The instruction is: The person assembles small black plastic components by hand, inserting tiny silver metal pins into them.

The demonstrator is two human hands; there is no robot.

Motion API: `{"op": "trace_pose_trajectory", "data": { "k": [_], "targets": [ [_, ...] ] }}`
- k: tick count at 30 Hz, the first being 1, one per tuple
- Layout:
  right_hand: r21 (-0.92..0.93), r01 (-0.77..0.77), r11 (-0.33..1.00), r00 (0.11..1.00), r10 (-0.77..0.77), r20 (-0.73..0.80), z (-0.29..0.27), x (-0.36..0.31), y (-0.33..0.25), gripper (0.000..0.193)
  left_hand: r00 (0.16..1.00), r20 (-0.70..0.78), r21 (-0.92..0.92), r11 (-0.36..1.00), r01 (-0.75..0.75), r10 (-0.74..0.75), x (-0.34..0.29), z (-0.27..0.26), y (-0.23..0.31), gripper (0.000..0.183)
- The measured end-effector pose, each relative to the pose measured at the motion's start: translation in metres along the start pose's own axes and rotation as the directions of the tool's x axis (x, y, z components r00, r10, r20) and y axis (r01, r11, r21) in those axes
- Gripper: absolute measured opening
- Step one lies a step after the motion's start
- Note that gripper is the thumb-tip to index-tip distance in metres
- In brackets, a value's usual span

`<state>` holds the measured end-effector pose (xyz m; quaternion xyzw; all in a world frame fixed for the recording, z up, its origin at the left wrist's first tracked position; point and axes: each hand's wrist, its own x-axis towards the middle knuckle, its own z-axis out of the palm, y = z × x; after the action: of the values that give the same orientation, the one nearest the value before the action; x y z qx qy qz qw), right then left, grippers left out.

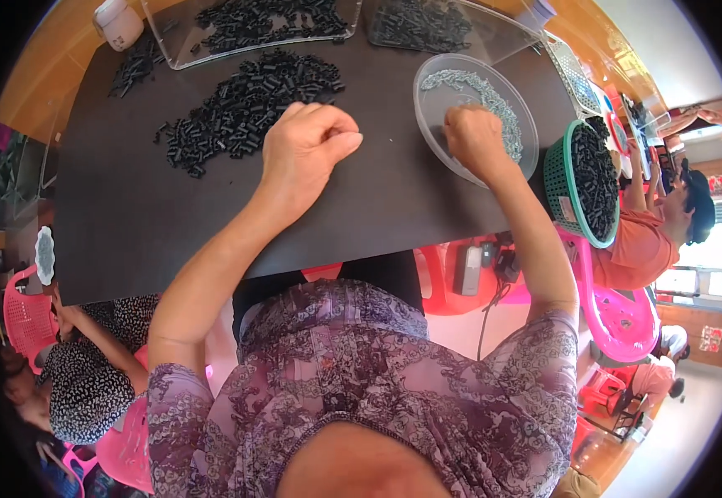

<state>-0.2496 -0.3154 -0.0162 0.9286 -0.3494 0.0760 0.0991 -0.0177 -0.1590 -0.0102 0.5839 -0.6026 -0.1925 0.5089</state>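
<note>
Just in front of a heap of short black tube-like pieces [249, 104], my left hand [304, 145] hovers over the dark table [361, 207]. Its fingers are curled with thumb and forefinger together; whatever they hold, if anything, does not show. My right hand [473, 137] is over a round translucent tray [425, 124], back of the hand up and fingers bent down. Those fingertips are hidden behind the hand. Small silvery metal pieces [506, 112], too small to name surely, lie in a curved band along the tray's far and right sides.
Two clear bins, the left [249, 56] and the right [481, 51], hold more black pieces at the far edge. A white jar [118, 25] stands far left. At right is a green basket [562, 187] of black pieces. People sit on both sides; a pink stool [626, 328] stands right.
</note>
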Motion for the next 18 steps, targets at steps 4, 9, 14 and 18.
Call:
{"op": "trace_pose_trajectory", "data": {
  "k": [4,9,14,18],
  "targets": [
    [-0.030,0.024,0.999,0.999,-0.025,-0.020,0.001,0.001,-0.001,0.003,0.874,0.180,-0.640,0.621,0.453,-0.452,-0.025,-0.017,-0.003,0.013],
    [-0.030,0.030,0.999,0.999,-0.030,-0.019,-0.005,0.001,-0.001,0.005,0.837,0.226,-0.820,0.367,0.440,-0.499,-0.047,-0.022,-0.011,0.015],
    [0.287,-0.030,0.957,0.994,0.060,-0.096,-0.042,0.003,-0.037,0.009,0.786,0.273,-0.887,0.173,0.429,-0.554,-0.055,-0.024,-0.004,0.012],
    [0.754,-0.124,0.645,0.977,0.213,-0.022,-0.076,-0.002,-0.106,0.010,0.820,0.202,-0.881,0.266,0.390,-0.535,-0.060,-0.021,-0.006,0.011]
  ]
}}
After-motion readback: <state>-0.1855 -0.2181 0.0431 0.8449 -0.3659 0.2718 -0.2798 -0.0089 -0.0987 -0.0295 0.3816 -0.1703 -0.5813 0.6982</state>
